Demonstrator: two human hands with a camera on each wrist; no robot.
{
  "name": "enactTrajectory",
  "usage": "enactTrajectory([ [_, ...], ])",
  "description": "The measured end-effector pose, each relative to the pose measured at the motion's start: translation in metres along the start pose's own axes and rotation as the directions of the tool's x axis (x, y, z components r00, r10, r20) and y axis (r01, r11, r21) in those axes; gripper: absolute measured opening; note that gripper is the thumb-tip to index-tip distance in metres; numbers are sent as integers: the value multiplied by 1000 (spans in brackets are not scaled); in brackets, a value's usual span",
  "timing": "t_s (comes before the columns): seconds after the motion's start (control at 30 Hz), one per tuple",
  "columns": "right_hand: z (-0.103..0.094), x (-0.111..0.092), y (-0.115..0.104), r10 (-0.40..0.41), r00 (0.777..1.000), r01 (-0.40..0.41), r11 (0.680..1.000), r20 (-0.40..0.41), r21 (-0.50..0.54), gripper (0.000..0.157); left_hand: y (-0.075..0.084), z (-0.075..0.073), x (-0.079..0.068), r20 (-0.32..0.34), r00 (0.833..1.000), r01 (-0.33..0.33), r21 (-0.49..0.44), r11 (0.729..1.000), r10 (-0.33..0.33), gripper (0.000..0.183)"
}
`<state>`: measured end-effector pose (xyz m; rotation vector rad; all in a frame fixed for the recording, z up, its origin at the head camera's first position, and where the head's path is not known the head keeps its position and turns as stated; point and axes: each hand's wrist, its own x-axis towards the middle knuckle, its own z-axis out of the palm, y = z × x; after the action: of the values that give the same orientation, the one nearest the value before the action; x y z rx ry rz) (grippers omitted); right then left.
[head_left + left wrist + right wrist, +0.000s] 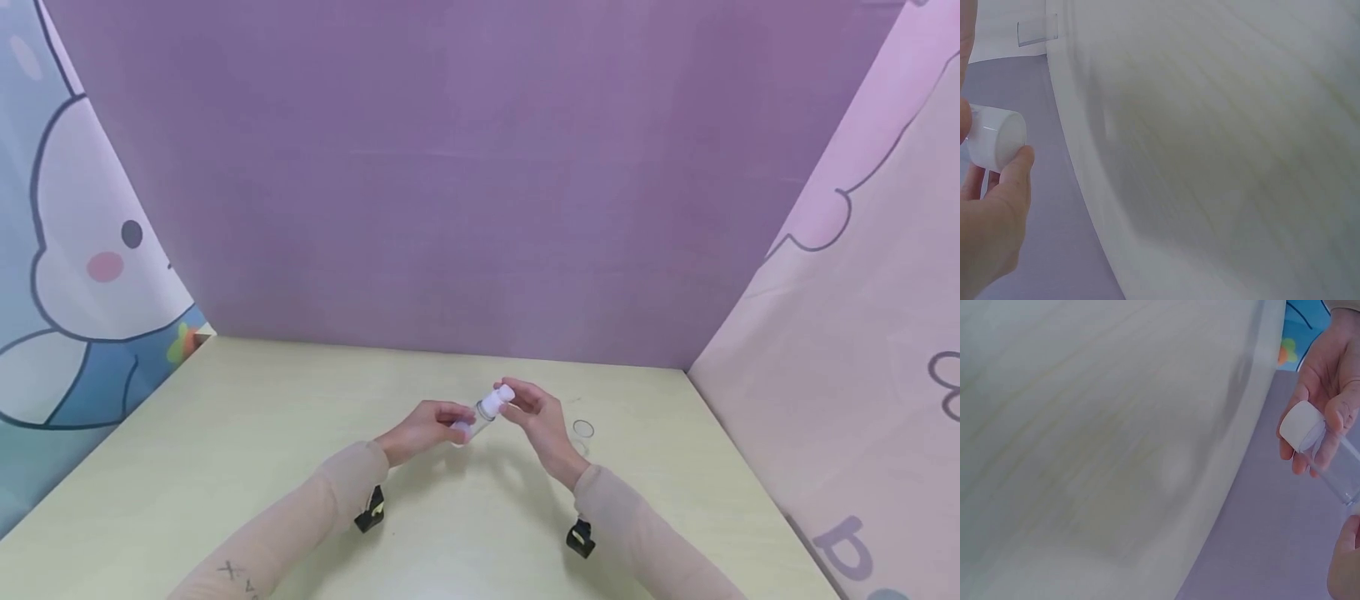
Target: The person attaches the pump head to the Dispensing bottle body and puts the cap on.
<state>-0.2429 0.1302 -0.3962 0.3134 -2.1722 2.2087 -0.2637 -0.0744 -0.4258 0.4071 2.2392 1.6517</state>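
Note:
A small clear bottle (482, 421) with white parts at both ends is held tilted above the table, its upper end leaning right. My left hand (426, 431) grips its lower white end (1302, 425), thumb on one side and fingers on the other. My right hand (542, 421) holds the upper white top (493, 403), thumb in front and fingers behind. In the left wrist view, the flat round white end (1011, 140) faces the camera between fingertips. The right wrist view shows the transparent body, while most of my right hand is out of frame there.
A thin dark-edged ring (583, 428) lies on the pale table (285, 408), right of my right hand, with a faint clear shape beside it. A purple panel (480, 183) stands behind; printed cloths hang left (112, 192) and right (840, 333). Black straps circle both forearms.

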Motion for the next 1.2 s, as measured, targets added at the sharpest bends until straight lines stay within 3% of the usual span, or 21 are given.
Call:
enactTrajectory([
  [0.23, -1, 2, -1, 0, 1000, 0, 1000, -12, -11, 40, 2, 0, 2, -5, 1000, 1, 0, 1000, -1, 34],
  [0.53, -1, 4, -5, 11, 999, -13, 999, -32, -38, 40, 5, -3, 3, -63, 998, 21, -26, 999, -23, 30],
  [0.87, 0, 7, -10, 11, 997, -15, 998, -77, -53, 39, 12, -3, 2, -67, 997, 25, -56, 998, -29, 33],
  [1.2, 0, 2, -5, 43, 991, -53, 996, -125, -73, 40, 9, 0, -2, -53, 998, 42, -47, 998, -44, 32],
])
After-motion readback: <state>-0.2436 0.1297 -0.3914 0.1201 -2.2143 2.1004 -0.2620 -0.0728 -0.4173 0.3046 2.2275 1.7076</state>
